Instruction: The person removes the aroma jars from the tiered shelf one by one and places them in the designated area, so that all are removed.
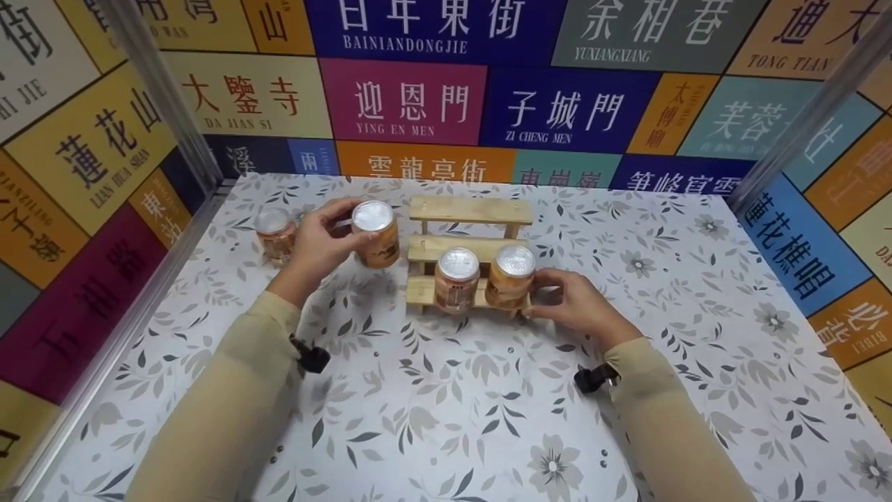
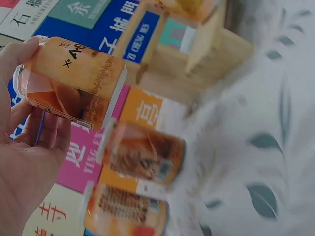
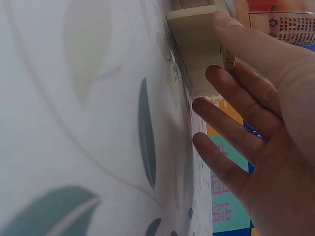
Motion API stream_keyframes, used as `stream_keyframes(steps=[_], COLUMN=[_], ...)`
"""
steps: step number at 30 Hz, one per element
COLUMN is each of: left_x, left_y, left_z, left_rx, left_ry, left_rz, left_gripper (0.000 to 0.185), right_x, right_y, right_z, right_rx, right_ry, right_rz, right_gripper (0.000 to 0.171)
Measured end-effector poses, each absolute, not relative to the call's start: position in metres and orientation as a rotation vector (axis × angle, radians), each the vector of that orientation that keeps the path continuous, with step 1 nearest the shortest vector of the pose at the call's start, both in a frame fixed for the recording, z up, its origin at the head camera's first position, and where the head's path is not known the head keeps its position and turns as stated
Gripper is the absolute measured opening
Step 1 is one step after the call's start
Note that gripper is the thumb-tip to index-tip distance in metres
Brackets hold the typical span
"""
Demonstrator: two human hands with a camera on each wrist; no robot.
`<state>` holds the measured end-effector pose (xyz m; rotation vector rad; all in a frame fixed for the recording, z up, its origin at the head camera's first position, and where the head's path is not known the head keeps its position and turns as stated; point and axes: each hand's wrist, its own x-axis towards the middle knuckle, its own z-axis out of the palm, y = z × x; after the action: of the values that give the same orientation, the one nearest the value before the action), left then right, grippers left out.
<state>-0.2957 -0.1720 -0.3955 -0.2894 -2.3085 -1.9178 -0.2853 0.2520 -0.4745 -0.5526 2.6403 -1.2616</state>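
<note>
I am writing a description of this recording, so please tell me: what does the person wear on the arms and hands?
Both arms wear long, plain beige sleeves reaching the wrists. A small black device sits at the left wrist and another at the right wrist. The left hand and right hand are bare: no gloves or rings are visible.

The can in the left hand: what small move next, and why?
Probably carry the can in the left hand rightward to the wooden rack: two cans already stand on its lowest step, upper steps are free, and the right hand steadies it.

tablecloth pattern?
White tablecloth with grey-green leaf and flower print; head view shows it best.
</note>
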Motion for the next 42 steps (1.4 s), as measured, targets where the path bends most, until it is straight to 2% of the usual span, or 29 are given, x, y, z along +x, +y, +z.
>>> stream_keyframes(steps=[6,17,29,37,42], left_x=[-0.3,-0.299,-0.289,-0.3,-0.295], left_y=[-0.188,-0.191,-0.191,-0.194,-0.193], left_z=[-0.423,-0.446,-0.445,-0.465,-0.455], left_rx=[-0.219,-0.239,-0.172,-0.137,-0.136], left_ry=[-2.348,-2.413,-2.5,-2.52,-2.48], left_rz=[-1.919,-1.96,-2.008,-2.014,-2.057], left_gripper=[0.065,0.064,0.063,0.067,0.068], right_x=[-0.285,-0.284,-0.284,-0.284,-0.285], right_y=[0.253,0.253,0.251,0.251,0.253], right_z=[-0.473,-0.472,-0.473,-0.474,-0.475], right_rx=[-0.544,-0.515,-0.535,-0.55,-0.602], right_ry=[2.65,2.664,2.638,2.684,2.701], right_rz=[-1.257,-1.218,-1.248,-1.235,-1.211], right_gripper=[0.061,0.062,0.063,0.061,0.062])
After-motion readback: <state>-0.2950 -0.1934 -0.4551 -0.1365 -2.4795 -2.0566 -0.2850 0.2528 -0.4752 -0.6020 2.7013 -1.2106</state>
